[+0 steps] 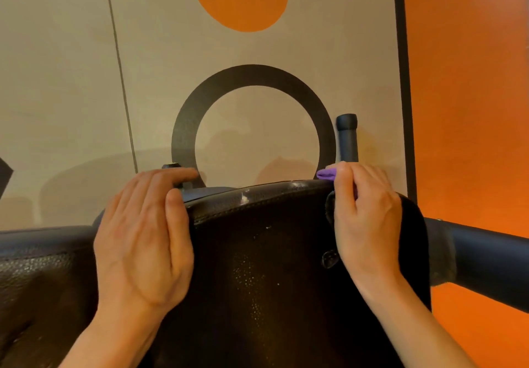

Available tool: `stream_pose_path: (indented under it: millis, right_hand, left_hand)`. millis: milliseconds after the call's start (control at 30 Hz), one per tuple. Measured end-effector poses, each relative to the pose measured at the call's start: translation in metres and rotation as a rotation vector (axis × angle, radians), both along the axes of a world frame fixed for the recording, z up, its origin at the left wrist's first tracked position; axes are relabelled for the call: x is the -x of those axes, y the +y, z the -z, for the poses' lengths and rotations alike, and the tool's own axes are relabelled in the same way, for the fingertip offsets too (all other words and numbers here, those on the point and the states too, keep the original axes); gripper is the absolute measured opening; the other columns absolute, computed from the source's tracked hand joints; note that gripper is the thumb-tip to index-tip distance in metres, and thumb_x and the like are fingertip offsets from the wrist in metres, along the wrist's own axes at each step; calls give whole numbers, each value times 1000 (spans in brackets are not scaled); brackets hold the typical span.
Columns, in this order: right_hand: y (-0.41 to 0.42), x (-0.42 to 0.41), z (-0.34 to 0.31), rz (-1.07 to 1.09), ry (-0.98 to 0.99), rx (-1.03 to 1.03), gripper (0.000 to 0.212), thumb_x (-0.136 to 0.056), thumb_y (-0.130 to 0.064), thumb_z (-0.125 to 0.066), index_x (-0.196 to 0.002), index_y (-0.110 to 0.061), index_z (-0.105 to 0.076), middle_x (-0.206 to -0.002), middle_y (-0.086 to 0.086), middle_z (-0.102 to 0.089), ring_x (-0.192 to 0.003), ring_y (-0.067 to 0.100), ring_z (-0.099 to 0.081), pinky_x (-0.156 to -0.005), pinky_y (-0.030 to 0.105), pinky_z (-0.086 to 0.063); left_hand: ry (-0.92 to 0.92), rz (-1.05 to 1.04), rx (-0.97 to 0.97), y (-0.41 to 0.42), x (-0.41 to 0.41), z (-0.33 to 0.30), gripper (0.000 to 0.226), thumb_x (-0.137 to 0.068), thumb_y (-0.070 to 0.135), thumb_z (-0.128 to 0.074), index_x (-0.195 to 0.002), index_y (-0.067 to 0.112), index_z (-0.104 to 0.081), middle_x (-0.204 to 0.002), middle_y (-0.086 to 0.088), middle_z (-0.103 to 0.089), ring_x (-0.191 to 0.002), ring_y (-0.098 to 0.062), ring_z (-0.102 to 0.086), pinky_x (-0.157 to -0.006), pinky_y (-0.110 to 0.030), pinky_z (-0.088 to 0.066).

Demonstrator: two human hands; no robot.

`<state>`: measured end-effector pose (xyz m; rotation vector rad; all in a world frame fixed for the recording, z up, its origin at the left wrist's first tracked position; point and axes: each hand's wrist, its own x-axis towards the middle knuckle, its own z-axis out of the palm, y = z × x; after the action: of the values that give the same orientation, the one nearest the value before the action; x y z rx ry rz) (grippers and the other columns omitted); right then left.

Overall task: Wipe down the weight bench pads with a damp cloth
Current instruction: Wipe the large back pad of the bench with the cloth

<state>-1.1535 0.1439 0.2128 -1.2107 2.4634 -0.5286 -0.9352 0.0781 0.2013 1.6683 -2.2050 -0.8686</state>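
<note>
A dark brown textured bench pad [257, 253] fills the lower middle of the view, with its stitched top edge facing the wall. My left hand [143, 238] lies flat over the pad's upper left corner, fingers curled around the edge. My right hand [366, 218] presses on the upper right corner and is closed on a purple cloth [326, 173]. Only a small fold of the cloth shows past my fingertips.
A second dark pad [43, 281] lies at the lower left. A black padded bar [492, 261] juts out at the right, and an upright black handle [347, 138] stands behind the pad. The wall beyond is beige with a black ring, an orange spot and an orange panel.
</note>
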Motion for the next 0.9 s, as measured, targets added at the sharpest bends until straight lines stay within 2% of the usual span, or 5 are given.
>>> stream_pose_path:
  millis: [200, 367, 567, 733, 900]
  right_hand:
    - [-16, -11, -12, -436, -156, -26, 32, -100, -29, -40, -107, -16, -68, -102, -7, -66, -100, 4, -57, -90, 17, -43]
    - [6, 17, -17, -85, -75, -81, 27, -100, -25, -41, -106, -21, -67, -102, -9, -64, -103, 3, -56, -91, 23, -47]
    - [-20, -45, -20, -480, -154, -23, 29, -100, -25, -42, -114, -17, -65, -113, -7, -63, -108, 4, -54, -99, 20, -43]
    - [0, 6, -24, -109, -85, -89, 26, -100, -27, -40, -102, -25, -65, -101, -8, -65, -101, 2, -56, -88, 10, -43]
    - [-25, -69, -23, -418, -113, -58, 28, -100, -23, -42, -110, -15, -66, -107, -6, -64, -105, 4, -54, -97, 20, -41]
  left_hand:
    - [43, 25, -31, 0, -3, 5, 40, -104, 26, -23, -116, 16, -60, -99, 5, -61, -91, -15, -59, -85, -31, -42]
    - [105, 12, -67, 2, -6, 9, 45, -104, 29, -21, -106, 16, -63, -91, 5, -64, -77, -14, -62, -68, -29, -48]
    - [122, 13, -80, 0, -5, 8, 46, -103, 31, -20, -101, 15, -64, -88, 5, -62, -75, -11, -60, -67, -26, -46]
    - [163, -12, -94, 1, -5, 8, 45, -103, 32, -20, -98, 17, -62, -83, 6, -61, -69, -9, -58, -60, -25, -46]
    - [150, -15, -93, 0, -3, 4, 42, -103, 30, -23, -101, 17, -62, -87, 6, -62, -73, -8, -59, -62, -28, -50]
